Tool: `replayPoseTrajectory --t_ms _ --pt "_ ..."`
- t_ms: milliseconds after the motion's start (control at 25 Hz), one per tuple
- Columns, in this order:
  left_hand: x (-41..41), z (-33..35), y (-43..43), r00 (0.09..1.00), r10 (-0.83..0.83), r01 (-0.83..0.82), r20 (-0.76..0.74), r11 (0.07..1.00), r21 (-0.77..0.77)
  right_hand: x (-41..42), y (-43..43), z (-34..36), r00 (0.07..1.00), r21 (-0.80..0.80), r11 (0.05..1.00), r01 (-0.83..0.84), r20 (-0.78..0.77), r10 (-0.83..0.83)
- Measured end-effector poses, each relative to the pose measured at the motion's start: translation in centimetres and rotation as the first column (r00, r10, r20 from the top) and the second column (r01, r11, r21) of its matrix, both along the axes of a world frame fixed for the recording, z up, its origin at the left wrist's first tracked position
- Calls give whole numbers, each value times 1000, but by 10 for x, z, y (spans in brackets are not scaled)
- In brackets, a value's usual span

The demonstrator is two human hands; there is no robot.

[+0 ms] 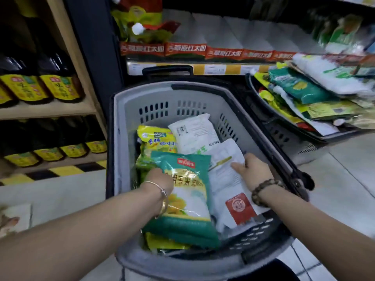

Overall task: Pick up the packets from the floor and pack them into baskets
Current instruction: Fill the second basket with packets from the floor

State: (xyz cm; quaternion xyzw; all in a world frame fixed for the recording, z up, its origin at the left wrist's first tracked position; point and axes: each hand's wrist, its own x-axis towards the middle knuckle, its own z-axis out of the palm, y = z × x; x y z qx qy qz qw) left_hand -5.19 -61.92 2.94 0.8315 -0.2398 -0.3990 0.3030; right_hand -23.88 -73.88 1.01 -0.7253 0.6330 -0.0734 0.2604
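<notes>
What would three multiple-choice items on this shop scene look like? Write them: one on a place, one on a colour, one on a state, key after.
1. Where does the dark heaped basket stand from the grey basket? A left B right C inside it
2. The seal on the white packet at the right hand is A red B blue C black
3. The grey basket is A empty B holding several packets C overturned
Key: 1 B, it stands at the picture's right edge; 2 A, a red square shows near the wrist; 3 B, green, yellow and white packets lie in it.
</notes>
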Motion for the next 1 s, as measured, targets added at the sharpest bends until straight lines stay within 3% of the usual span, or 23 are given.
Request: replayPoseTrajectory --t_ms 120,200,280,320,440,640,720,1000 --pt "1 1 9 996 37 -47 86 992 115 4 2 2 969 60 992 -114 -212 124" --pt "-4 -2 16 955 -150 119 256 984 133 7 7 1 907 40 969 -244 -345 243" --pt "-12 -9 18 720 -523 426 456 852 304 13 13 -2 826 63 907 -417 -391 406" --pt "-16 -14 16 622 -641 520 449 767 375 17 15 -5 782 122 869 -480 -390 487" --pt "-25 -24 5 604 -762 603 236 629 491 18 18 -15 632 385 753 -534 -410 658" --pt "-49 -34 -8 491 -844 554 216 494 671 17 23 -27 513 551 675 -490 -444 735" --pt "-53 -39 -11 464 -853 530 240 485 696 20 24 -32 502 567 678 -468 -462 732" --pt "-51 -43 -12 492 -830 551 263 530 644 21 23 -31 472 567 682 -461 -494 730"
